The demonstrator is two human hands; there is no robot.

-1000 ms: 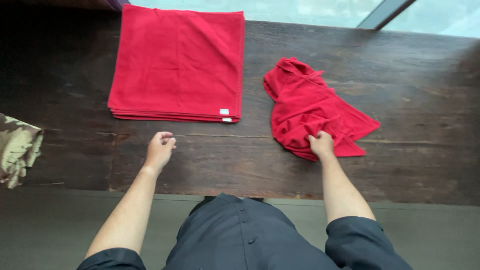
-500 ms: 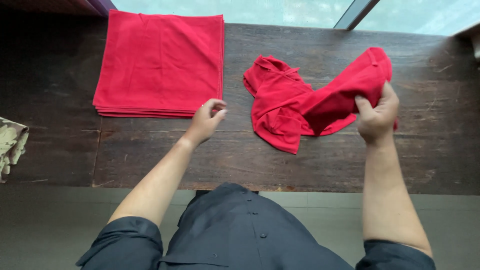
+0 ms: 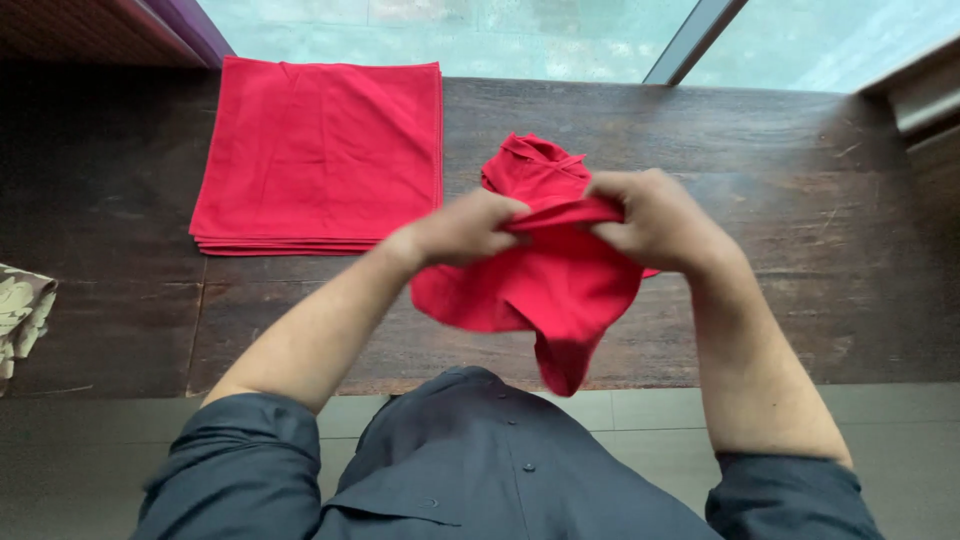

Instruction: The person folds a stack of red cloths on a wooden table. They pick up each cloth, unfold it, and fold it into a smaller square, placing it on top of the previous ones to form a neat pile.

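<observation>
Red cloth [image 3: 545,285] is held up above the near edge of the dark wooden table [image 3: 800,250], crumpled, not flat. Left hand [image 3: 468,228] and right hand [image 3: 655,218] both pinch its top edge, fingers closed on the fabric, hands close together with a short taut band of cloth between them. That gripped edge runs left to right across the body. The rest of the cloth hangs below the hands toward the dark shirt [image 3: 480,460]; a bunched part rises behind them. Both hands equally near. Stack of folded red cloths [image 3: 320,150] lies flat to the left, well apart from the left hand. Patterned fabric [image 3: 20,315] at the far left edge.
</observation>
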